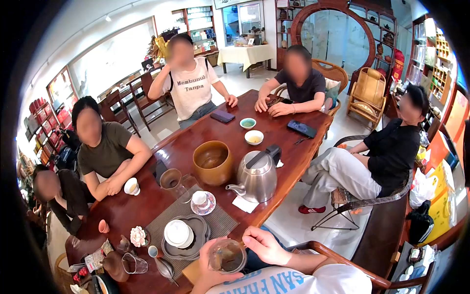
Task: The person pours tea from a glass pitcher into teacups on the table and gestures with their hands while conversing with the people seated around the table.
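My left hand [206, 274] is wrapped round a clear glass cup [227, 256] with dark liquid in it, close to my chest. At the cup's right rim is my right hand [267, 246], its fingers curled and pinched; what they hold, if anything, is too small to make out. Just beyond the cup, a white lidded bowl [178, 233] sits on a dark scalloped tray [166, 251]. A small white cup [199, 197] stands on a patterned saucer [203, 208]. Right of these rests a steel kettle [257, 179].
The wooden table [161, 206] carries a brown pot [212, 164], a glass pitcher [181, 188], a white flower [138, 236], a brown teapot [115, 265], small bowls [254, 137] and phones [301, 129]. Several people sit around it. A chair arm [338, 257] is at my right.
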`<state>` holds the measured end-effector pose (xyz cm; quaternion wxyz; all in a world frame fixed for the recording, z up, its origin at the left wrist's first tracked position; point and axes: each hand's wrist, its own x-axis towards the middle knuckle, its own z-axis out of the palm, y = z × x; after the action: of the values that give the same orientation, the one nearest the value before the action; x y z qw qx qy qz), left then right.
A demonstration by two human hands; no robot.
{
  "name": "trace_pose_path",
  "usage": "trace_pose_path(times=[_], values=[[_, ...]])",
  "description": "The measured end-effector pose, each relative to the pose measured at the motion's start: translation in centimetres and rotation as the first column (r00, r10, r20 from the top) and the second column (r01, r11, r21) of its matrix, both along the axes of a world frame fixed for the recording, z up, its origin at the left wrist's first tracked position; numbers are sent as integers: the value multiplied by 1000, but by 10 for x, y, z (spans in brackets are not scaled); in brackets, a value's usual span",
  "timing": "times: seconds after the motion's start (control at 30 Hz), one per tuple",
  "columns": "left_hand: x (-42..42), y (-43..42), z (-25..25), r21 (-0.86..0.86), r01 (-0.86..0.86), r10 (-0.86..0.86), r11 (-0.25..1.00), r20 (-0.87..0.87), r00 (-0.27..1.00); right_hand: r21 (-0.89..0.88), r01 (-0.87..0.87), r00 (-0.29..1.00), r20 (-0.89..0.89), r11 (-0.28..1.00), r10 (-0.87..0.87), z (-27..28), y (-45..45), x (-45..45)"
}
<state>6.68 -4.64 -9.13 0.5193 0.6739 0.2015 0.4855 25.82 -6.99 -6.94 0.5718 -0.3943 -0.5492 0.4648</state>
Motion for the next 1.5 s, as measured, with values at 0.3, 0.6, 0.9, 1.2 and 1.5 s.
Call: trace_pose_path(times=[0.3,0.6,0.9,1.2,1.5], values=[[0,-1,10,-63,-7,4,998,-37,999,-6,8,997,75,1000,-7,-5,2,5],[3,7,15,16,-31,32,999,-88,996,-82,-24,997,-80,996,17,-1,1,5],[6,9,20,-62,-17,6,998,-167,986,-79,-34,995,-99,996,26,-11,2,12],[10,10,8,-103,1,-5,995,-43,999,-154,-73,987,-152,985,49,0,4,9],[6,10,10,-52,16,-21,998,-87,996,-136,-122,987,-119,983,106,-8,6,13]])
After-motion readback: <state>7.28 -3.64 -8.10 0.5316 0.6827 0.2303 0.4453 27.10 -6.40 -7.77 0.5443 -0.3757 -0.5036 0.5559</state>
